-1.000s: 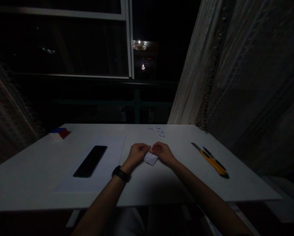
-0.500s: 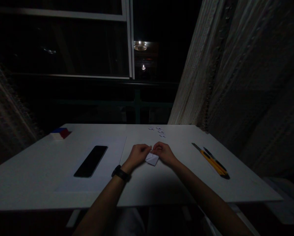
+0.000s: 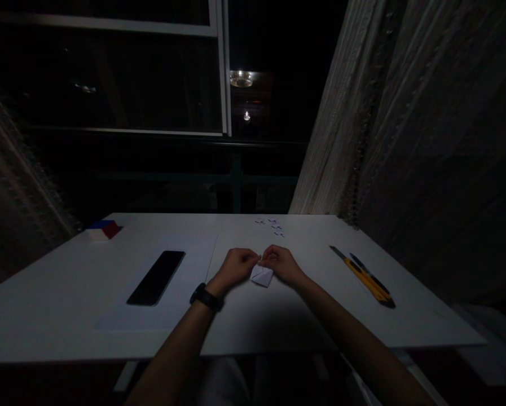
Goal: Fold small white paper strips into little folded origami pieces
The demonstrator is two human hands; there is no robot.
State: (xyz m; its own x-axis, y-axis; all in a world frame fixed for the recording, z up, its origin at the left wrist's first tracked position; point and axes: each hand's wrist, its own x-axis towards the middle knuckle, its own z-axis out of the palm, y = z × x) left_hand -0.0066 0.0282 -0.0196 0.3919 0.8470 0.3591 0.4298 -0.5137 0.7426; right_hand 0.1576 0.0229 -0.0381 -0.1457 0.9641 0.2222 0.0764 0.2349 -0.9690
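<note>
A small folded piece of white paper [image 3: 262, 276] is pinched at its far end, over the middle of the table. My left hand [image 3: 236, 265], with a dark watch on the wrist, closes its thumb and finger on the left of that end. From the right, my right hand [image 3: 281, 262] grips the same end, its fingers curled. The fingertips of both hands nearly meet and cover the paper's top part. Creases and a pointed flap show on the part towards me.
A phone [image 3: 156, 278] lies on a white sheet [image 3: 193, 265] to the left. Farther left is a blue, red and white cube [image 3: 102, 230]. Several small paper pieces [image 3: 277, 227] lie behind my hands. A yellow utility knife [image 3: 365, 279] and a pen [image 3: 366, 269] are on the right.
Both hands keep their pinch on the paper with only a slight shift. The paper's near part has tilted a little. Nothing else on the table has moved.
</note>
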